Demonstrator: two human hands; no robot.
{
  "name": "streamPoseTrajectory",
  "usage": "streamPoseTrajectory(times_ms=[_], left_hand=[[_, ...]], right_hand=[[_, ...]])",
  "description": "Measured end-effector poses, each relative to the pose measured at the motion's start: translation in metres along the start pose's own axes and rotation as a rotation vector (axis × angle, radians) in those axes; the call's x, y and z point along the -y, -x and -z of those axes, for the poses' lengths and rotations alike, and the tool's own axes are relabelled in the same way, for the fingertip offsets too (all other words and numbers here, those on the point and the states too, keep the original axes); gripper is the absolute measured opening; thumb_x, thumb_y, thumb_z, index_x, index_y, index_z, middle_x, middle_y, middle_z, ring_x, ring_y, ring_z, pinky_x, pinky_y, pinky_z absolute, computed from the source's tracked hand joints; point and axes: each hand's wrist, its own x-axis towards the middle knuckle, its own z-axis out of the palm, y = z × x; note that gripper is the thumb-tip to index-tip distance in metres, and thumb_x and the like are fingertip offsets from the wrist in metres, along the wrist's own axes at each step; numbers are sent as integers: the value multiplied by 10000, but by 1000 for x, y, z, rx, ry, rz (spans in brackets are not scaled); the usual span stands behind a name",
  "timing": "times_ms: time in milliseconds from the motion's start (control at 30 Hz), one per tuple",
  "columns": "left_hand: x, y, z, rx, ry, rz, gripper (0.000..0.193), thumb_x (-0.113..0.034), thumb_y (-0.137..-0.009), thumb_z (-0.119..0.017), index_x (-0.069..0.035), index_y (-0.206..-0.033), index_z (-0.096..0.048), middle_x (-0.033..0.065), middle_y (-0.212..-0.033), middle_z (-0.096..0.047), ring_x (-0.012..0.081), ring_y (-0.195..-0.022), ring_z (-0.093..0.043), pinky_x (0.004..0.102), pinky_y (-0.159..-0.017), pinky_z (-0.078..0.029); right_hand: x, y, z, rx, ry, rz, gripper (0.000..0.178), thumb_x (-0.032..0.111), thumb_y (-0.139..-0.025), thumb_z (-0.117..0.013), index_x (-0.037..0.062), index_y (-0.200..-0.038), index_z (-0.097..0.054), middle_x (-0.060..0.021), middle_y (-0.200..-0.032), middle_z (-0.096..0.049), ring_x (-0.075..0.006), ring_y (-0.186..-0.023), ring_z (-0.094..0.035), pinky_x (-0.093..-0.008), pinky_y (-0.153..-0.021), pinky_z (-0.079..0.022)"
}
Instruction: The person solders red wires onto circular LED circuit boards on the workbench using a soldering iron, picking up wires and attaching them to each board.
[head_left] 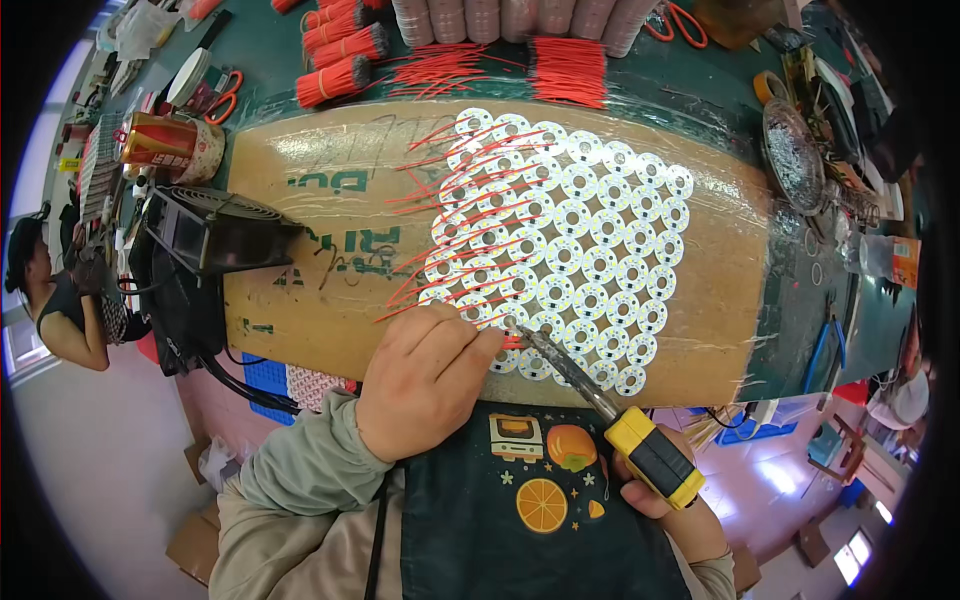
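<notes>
Left hand (425, 380): curled, fingertips pinched on thin red wire (512, 342) at brown cardboard sheet's (320, 290) near edge. Right hand (665, 500): clamped on yellow-handled soldering iron (610, 410), tip laid on round white LED discs (570, 250).

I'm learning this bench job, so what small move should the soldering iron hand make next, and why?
Probably lift the yellow-handled soldering iron in the right hand and shift to the neighbouring round white LED board. Its tip sits where the left hand pins a thin red wire; boards further right show no wires.
</notes>
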Motion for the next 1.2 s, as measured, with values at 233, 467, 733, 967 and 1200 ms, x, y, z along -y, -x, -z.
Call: streamPoseTrajectory(times_ms=[233, 467, 733, 967, 1200], left_hand=[[0, 0, 0, -4, 9, -11, 394, 65, -643, -722, -40, -1022, -705, 56, -913, -589, 248, -855, -618, 365, -763, -488], [-4, -1, 5, -43, 39, 17, 376, 82, -643, -736, -14, -1006, -706, 69, -911, -589, 260, -840, -614, 374, -744, -493], [-5, 16, 18, 55, 9, -5, 362, 32, -666, -734, -16, -1024, -731, 61, -927, -629, 259, -880, -620, 362, -764, -503], [-9, 17, 18, -3, -14, -25, 393, 50, -630, -751, -23, -1016, -734, 62, -927, -644, 252, -847, -634, 354, -732, -504], [-9, 18, 13, 21, -23, -11, 375, 47, -640, -749, -22, -1008, -728, 63, -915, -633, 249, -857, -636, 361, -749, -500]], right_hand=[[3, 0, -1, -31, -110, 26, 426, 493, -855, -745, 84, -970, -713, -38, -862, -722, -249, -724, -698, -325, -655, -545], [-2, 2, 2, -8, -142, 59, 488, 497, -851, -760, 44, -1022, -700, -48, -857, -725, -237, -711, -696, -310, -643, -541], [-12, 4, 4, 55, -65, 127, 478, 384, -815, -813, 27, -1105, -680, -65, -864, -748, -231, -721, -731, -307, -648, -565], [-17, 5, 2, 62, 5, 138, 508, 364, -808, -813, 29, -1159, -663, -66, -877, -761, -244, -757, -753, -320, -667, -580], [-31, 12, 0, 71, 77, 164, 545, 362, -771, -838, 33, -1166, -658, -90, -913, -759, -256, -771, -754, -331, -675, -581]])
